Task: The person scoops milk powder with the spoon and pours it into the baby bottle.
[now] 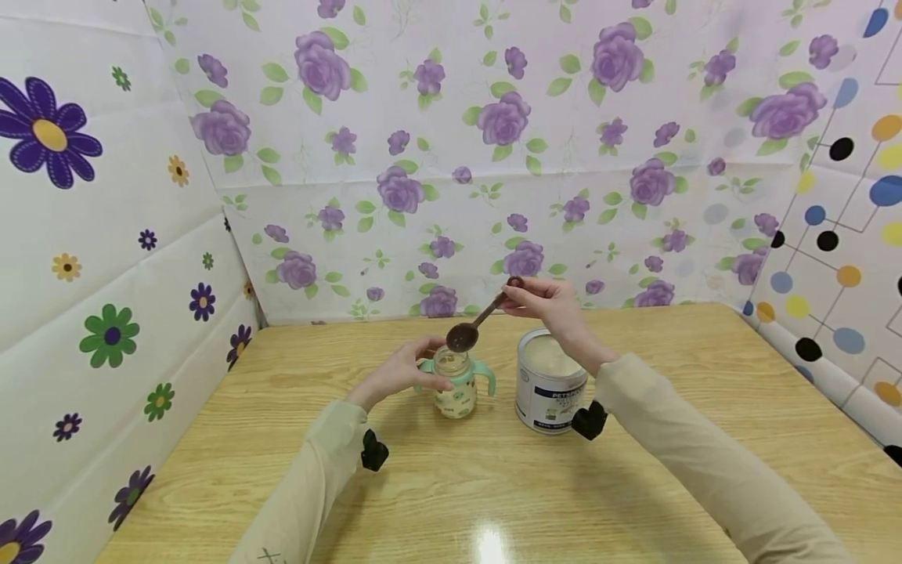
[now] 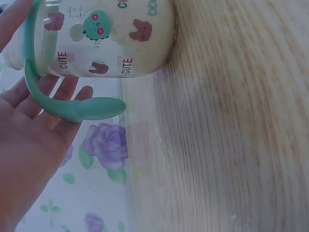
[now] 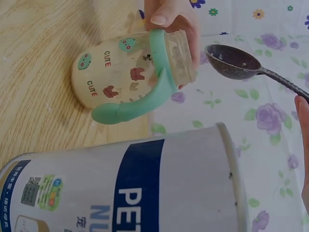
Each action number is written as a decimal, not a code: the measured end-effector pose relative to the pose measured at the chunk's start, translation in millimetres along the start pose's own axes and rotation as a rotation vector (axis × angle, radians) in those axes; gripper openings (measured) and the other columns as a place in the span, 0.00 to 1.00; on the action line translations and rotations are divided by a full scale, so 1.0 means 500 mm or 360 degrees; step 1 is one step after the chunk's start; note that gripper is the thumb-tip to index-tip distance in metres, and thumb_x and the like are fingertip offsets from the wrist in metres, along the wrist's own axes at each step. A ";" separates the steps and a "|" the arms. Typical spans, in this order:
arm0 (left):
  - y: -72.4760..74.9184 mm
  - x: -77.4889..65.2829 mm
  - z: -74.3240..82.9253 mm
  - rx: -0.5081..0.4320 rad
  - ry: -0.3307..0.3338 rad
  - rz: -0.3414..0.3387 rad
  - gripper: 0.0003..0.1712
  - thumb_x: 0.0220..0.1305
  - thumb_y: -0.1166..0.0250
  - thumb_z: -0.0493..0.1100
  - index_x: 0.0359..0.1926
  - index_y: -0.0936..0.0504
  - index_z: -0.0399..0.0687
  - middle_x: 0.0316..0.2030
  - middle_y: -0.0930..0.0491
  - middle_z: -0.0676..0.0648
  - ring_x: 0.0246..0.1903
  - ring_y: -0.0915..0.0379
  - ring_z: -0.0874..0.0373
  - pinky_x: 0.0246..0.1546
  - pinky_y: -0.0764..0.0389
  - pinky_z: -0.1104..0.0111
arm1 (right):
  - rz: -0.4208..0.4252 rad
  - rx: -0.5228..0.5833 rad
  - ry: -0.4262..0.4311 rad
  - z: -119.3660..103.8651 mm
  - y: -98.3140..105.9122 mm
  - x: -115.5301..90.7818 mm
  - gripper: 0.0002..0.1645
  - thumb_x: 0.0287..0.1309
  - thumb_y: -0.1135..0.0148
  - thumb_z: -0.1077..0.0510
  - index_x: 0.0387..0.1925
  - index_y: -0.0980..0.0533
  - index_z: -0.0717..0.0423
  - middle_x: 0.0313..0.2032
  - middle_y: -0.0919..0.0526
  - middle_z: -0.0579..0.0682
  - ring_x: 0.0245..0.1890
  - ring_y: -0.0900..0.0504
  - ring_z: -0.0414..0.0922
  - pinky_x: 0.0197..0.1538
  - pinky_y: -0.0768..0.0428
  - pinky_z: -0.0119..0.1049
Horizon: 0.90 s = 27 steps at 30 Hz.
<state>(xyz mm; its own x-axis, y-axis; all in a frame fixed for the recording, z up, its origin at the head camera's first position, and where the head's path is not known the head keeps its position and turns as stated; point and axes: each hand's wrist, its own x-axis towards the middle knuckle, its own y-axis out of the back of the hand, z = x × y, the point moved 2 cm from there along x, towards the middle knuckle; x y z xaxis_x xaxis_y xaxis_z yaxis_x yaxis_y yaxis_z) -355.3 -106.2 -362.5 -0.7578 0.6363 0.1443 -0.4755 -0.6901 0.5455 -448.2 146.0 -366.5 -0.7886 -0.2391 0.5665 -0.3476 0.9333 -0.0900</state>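
A clear baby bottle (image 1: 454, 395) with a mint-green collar, two handles and cartoon prints stands upright on the table, its mouth uncovered. My left hand (image 1: 405, 372) holds it near the neck, thumb in front and fingers behind; the left wrist view shows the hand (image 2: 29, 130) beside one green handle (image 2: 77, 108). With my right hand (image 1: 546, 304) I pinch the upper end of a dark brown spoon (image 1: 463, 337). Its bowl hovers tilted just above the bottle's mouth; in the right wrist view the spoon bowl (image 3: 234, 60) looks empty. Pale contents show through the bottle (image 3: 120, 72).
Right of the bottle stands an open white tin (image 1: 550, 392) with a dark blue label band and cream-coloured powder inside. The wooden table (image 1: 317, 352) meets a flowered cloth wall (image 1: 458, 157) at the back. Patterned cloth walls also stand at both sides.
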 end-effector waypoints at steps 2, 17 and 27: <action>0.001 -0.003 0.011 0.0016 -0.0005 0.0013 0.35 0.32 0.39 0.46 0.46 0.44 0.55 0.41 0.41 0.49 0.41 0.47 0.55 0.33 0.41 0.62 | 0.0022 0.0003 0.0012 -0.006 0.007 -0.002 0.15 0.40 0.50 0.64 0.35 0.32 0.65 0.28 0.30 0.64 0.26 0.32 0.57 0.27 0.34 0.43; 0.021 0.004 0.076 -0.0065 -0.0261 0.0149 0.33 0.35 0.40 0.39 0.46 0.45 0.52 0.44 0.44 0.52 0.45 0.52 0.53 0.39 0.48 0.58 | 0.0179 -0.0082 0.0067 -0.203 -0.008 -0.057 0.13 0.39 0.51 0.67 0.32 0.32 0.70 0.25 0.29 0.63 0.24 0.31 0.56 0.26 0.33 0.42; 0.010 0.016 0.126 -0.0081 -0.0358 0.0146 0.35 0.35 0.40 0.40 0.47 0.47 0.53 0.45 0.46 0.52 0.45 0.52 0.56 0.39 0.47 0.60 | 0.0212 -0.0095 -0.0007 -0.314 -0.019 -0.091 0.15 0.39 0.51 0.68 0.33 0.34 0.75 0.26 0.29 0.64 0.26 0.32 0.57 0.29 0.35 0.41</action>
<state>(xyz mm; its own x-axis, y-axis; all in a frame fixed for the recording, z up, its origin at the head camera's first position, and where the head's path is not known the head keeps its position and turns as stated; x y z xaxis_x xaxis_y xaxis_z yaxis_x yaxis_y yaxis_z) -336.0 -82.9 -306.7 -0.6831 0.6268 0.3747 -0.4355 -0.7615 0.4800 -329.4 190.1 -262.9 -0.8282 -0.1129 0.5489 -0.2088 0.9711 -0.1153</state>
